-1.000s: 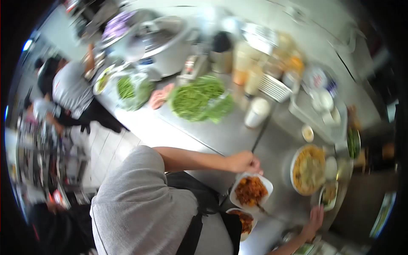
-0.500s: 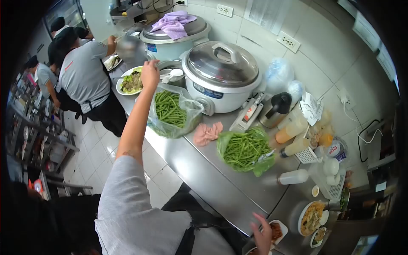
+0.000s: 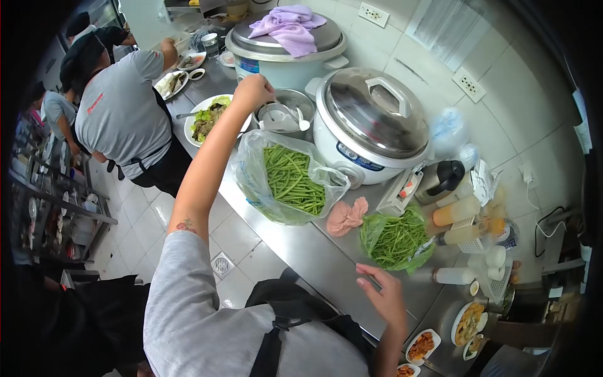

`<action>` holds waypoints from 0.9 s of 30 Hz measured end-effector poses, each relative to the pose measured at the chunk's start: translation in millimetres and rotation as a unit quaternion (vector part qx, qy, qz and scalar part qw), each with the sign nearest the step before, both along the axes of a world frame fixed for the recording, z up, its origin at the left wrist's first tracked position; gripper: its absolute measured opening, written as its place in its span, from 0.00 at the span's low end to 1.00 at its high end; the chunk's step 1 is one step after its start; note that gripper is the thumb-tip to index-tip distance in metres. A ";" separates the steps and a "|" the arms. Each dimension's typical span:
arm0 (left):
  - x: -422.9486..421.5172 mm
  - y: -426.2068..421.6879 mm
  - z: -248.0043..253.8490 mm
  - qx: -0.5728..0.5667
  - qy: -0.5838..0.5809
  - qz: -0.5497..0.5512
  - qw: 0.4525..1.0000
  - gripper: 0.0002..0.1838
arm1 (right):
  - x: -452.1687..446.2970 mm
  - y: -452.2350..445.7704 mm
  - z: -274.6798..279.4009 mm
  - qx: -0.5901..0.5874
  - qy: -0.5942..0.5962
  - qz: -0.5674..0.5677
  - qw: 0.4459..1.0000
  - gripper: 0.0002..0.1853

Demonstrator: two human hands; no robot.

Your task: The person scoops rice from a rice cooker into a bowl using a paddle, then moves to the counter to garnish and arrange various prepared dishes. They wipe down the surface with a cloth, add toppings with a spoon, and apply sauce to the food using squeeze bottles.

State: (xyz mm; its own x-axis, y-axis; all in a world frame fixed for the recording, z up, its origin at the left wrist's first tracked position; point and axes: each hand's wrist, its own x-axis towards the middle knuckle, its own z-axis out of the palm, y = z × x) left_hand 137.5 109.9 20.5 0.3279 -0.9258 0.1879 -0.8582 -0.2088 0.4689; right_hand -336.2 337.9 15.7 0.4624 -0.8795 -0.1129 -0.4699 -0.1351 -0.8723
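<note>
My left hand point(image 3: 253, 92) reaches out at the top centre, its fingers closed over the rim of a metal pot point(image 3: 290, 98). What they hold, if anything, I cannot make out. White serving spoons point(image 3: 303, 124) lie in the pot. Just left of my forearm is a white plate of salad point(image 3: 209, 118), with leaves, brown topping and a utensil. My right hand point(image 3: 384, 294) hovers above the steel counter's front edge, fingers apart and holding nothing. Nearest to it are a green bag of cut green vegetables point(image 3: 396, 239) and a white dish of reddish food point(image 3: 423, 346).
A bag of green beans point(image 3: 292, 180), a pink cloth point(image 3: 347, 217) and a large lidded cooker point(image 3: 375, 119) crowd the counter. Another cooker point(image 3: 286, 53) carries a purple cloth. Squeeze bottles point(image 3: 455, 210) stand at right. A co-worker point(image 3: 129, 113) stands at left.
My left hand has moved from beside the salad plate rightward to the pot. My right hand has risen away from the small dishes. The view has shifted.
</note>
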 end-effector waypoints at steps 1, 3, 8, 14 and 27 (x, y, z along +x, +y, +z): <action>-3.7 7.2 8.6 -0.022 0.007 -0.012 1.000 0.10 | 4.7 -2.6 0.6 -0.009 0.003 0.000 1.000 0.15; -13.9 26.7 28.0 -0.117 -0.016 -0.011 0.993 0.12 | 13.1 -7.4 0.5 -0.027 0.007 -0.004 1.000 0.14; -16.8 45.5 -13.7 -0.136 -0.027 -0.106 0.985 0.12 | 23.9 -13.1 -38.8 0.107 -0.097 -0.099 0.985 0.13; -92.8 154.2 57.0 -0.257 0.035 0.001 0.966 0.13 | 36.3 2.5 -25.4 0.068 -0.151 -0.022 0.986 0.14; -353.0 221.9 -52.2 0.142 0.866 -0.074 0.474 0.17 | -24.4 11.3 -53.1 -0.001 -0.427 -0.117 0.897 0.30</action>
State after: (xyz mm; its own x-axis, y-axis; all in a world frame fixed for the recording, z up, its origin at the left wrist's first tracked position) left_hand -215.5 331.7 -31.7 -0.3100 -0.8701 -0.3831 0.7462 -0.4724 0.4691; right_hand -360.6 349.2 -37.4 0.1817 -0.9636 0.1962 0.3538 -0.1221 -0.9273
